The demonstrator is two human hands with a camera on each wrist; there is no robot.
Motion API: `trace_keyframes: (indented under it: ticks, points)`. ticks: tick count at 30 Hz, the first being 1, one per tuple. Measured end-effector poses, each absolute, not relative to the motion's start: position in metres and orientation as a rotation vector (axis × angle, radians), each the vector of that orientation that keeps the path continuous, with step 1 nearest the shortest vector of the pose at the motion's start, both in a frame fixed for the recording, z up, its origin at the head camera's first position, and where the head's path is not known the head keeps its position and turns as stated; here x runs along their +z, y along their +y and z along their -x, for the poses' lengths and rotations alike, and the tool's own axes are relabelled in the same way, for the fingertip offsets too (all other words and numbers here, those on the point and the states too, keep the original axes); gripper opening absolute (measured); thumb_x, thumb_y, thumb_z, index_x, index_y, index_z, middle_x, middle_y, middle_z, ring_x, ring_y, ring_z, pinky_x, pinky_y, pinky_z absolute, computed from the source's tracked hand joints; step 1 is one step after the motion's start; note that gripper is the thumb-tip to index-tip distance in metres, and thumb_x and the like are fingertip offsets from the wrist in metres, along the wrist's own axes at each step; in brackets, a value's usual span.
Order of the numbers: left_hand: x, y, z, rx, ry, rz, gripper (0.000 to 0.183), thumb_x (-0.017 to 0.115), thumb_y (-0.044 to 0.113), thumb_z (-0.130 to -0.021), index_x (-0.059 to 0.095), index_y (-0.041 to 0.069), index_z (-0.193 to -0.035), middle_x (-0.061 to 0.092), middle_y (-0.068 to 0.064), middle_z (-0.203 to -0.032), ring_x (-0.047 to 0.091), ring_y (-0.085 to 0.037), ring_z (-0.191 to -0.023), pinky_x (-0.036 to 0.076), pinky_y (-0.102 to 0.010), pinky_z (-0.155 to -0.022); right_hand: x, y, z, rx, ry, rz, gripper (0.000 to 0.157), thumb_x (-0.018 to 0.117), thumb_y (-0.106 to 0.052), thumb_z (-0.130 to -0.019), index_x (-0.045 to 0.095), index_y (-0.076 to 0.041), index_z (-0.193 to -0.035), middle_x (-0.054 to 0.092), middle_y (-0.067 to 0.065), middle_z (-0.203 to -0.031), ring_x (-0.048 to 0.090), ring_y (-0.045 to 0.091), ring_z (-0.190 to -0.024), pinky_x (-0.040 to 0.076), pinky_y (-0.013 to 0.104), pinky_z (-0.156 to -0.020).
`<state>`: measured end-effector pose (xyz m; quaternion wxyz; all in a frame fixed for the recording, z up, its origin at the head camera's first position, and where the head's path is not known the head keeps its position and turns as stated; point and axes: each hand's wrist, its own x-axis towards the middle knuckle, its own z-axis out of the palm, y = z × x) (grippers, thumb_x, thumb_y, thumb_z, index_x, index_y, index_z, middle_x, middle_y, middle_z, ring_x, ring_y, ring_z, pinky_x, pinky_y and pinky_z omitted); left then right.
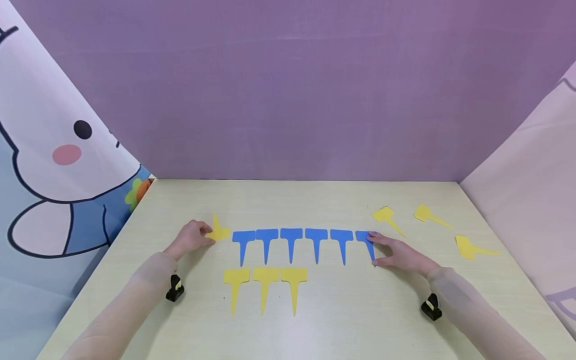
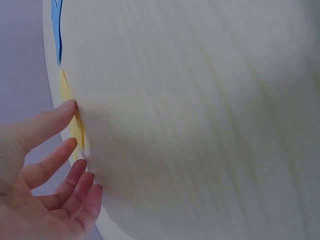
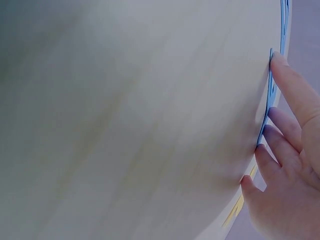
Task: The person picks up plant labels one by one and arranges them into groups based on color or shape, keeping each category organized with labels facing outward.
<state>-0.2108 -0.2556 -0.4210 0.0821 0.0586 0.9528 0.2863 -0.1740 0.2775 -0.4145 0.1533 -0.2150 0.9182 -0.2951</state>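
Note:
In the head view my left hand (image 1: 191,236) has its thumb and fingertips at the left end of a yellow T-shaped plant label (image 1: 219,232), whose point faces away from me. The left wrist view shows the thumb on that yellow label (image 2: 79,131). My right hand (image 1: 400,254) holds the rightmost blue plant label (image 1: 362,236), fingers at its head and thumb by its tip. Its thin edge (image 3: 270,75) shows in the right wrist view. Further blue labels (image 1: 291,234) lie to its left in an even row, points toward me.
Three yellow labels in a row (image 1: 266,274) lie nearer me, points toward me. At the far right, three more lie askew: one yellow label (image 1: 384,214), a second label (image 1: 423,212) and a third label (image 1: 465,247). A purple backdrop (image 1: 297,100) stands behind the table (image 1: 360,325).

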Motion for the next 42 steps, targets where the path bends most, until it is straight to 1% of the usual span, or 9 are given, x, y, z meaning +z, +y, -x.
trace_keyframes:
  ticks: [10,17,21,31,36,42]
  points:
    - [-0.423,-0.256,0.2129,0.867,2.839,-0.163,0.032,0.07,0.01,-0.072,0.06,-0.008,-0.097,0.054,-0.017,-0.089,0.048,-0.027,-0.083,0.043,-0.039,-0.075,-0.4153,0.278,0.1747,-0.843,2.63,0.6,0.072,0.067,-0.032,-0.077,0.036,0.0,-0.133,0.021,0.02,-0.143,0.013,0.041,-0.129,0.012,0.059,-0.101]
    - [-0.4235,-0.2566,0.2129,0.871,2.828,-0.156,0.033,0.07,0.009,-0.072,0.059,-0.009,-0.097,0.056,-0.019,-0.092,0.051,-0.029,-0.085,0.044,-0.041,-0.079,-0.4158,0.278,0.1752,-0.858,2.62,0.606,0.072,0.067,-0.031,-0.077,0.035,0.001,-0.134,0.02,0.02,-0.143,0.012,0.041,-0.129,0.012,0.059,-0.101]
    - [-0.4248,-0.2559,0.2144,0.884,2.816,-0.127,0.034,0.07,0.008,-0.072,0.056,-0.01,-0.098,0.055,-0.019,-0.092,0.05,-0.028,-0.085,0.044,-0.04,-0.078,-0.4154,0.2778,0.175,-0.862,2.617,0.606,0.072,0.067,-0.03,-0.077,0.035,0.001,-0.133,0.02,0.02,-0.143,0.012,0.041,-0.129,0.012,0.059,-0.101]
    - [-0.4267,-0.2554,0.2177,0.933,2.773,-0.047,0.032,0.068,0.007,-0.075,0.051,-0.006,-0.098,0.048,-0.011,-0.083,0.043,-0.022,-0.077,0.039,-0.03,-0.067,-0.413,0.277,0.1741,-0.849,2.621,0.588,0.072,0.067,-0.03,-0.077,0.035,0.001,-0.133,0.02,0.02,-0.143,0.012,0.042,-0.129,0.011,0.059,-0.1]
    - [-0.4273,-0.2564,0.2174,0.969,2.757,-0.067,0.031,0.067,0.005,-0.075,0.05,-0.005,-0.099,0.048,-0.011,-0.083,0.044,-0.022,-0.076,0.039,-0.029,-0.066,-0.4132,0.277,0.1742,-0.849,2.62,0.586,0.072,0.067,-0.03,-0.077,0.035,0.001,-0.134,0.02,0.021,-0.143,0.012,0.042,-0.129,0.011,0.06,-0.1]
    - [-0.4289,-0.2606,0.2168,1.056,2.765,-0.095,0.024,0.063,0.002,-0.076,0.053,-0.006,-0.096,0.053,-0.014,-0.085,0.048,-0.023,-0.078,0.043,-0.029,-0.066,-0.4135,0.2764,0.1742,-0.834,2.633,0.605,0.071,0.067,-0.03,-0.078,0.035,0.0,-0.134,0.021,0.02,-0.143,0.013,0.042,-0.129,0.012,0.059,-0.1]
